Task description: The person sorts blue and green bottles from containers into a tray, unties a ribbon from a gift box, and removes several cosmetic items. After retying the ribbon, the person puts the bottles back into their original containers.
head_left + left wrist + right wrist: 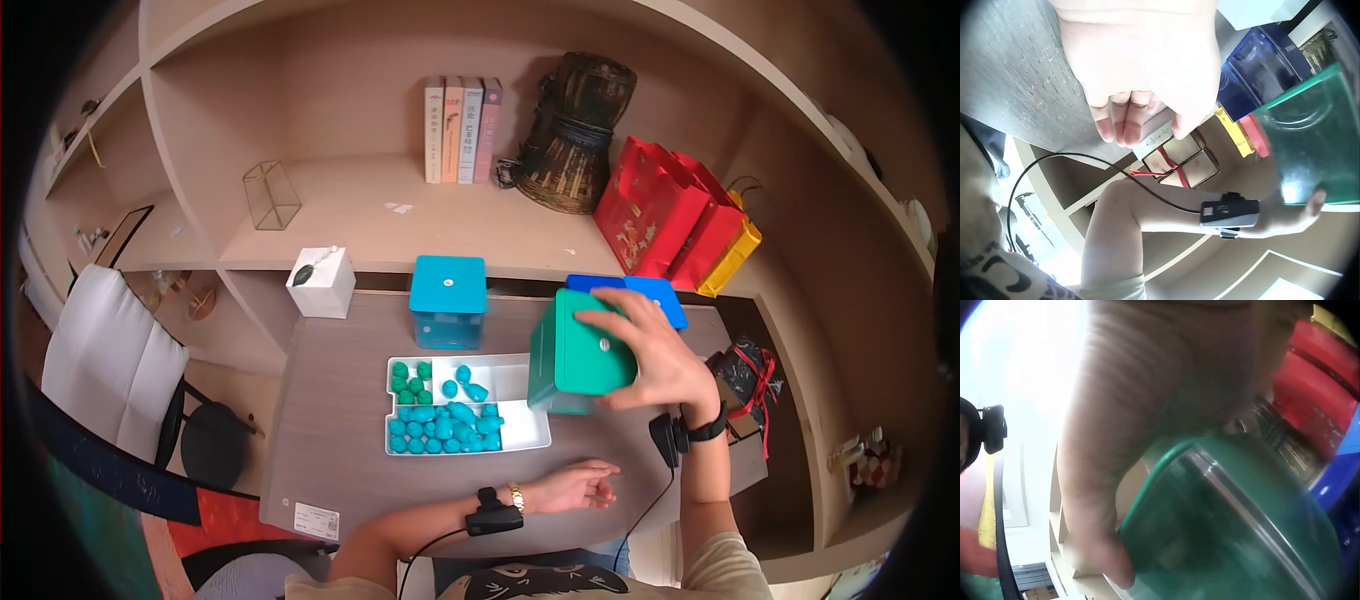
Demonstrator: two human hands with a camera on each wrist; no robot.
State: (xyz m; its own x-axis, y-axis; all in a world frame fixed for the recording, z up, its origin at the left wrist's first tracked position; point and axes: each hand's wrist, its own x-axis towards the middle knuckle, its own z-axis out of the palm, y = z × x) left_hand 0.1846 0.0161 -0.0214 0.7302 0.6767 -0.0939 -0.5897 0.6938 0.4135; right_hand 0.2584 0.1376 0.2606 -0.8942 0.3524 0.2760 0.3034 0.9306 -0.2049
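My right hand [655, 355] grips a green box [585, 365] by its lid, the thumb on one side and the fingers across to the other. The box is tilted over the right end of a white divided tray [525, 428]. The right wrist view shows the thumb [1116, 562] against the box's edge, its clear green wall below. Small green pieces [412, 384] fill one tray compartment; many teal pieces [450, 430] lie in others. Near the table's front edge, my left hand [575, 487] hangs with fingers loosely bent, holding nothing.
A teal lidded box [448, 300] stands behind the tray, a blue box [655, 295] behind the green one. A white cube-shaped box [322, 285] is at the back left. On the shelf are books [460, 130], a drum [575, 135] and red bags [660, 215].
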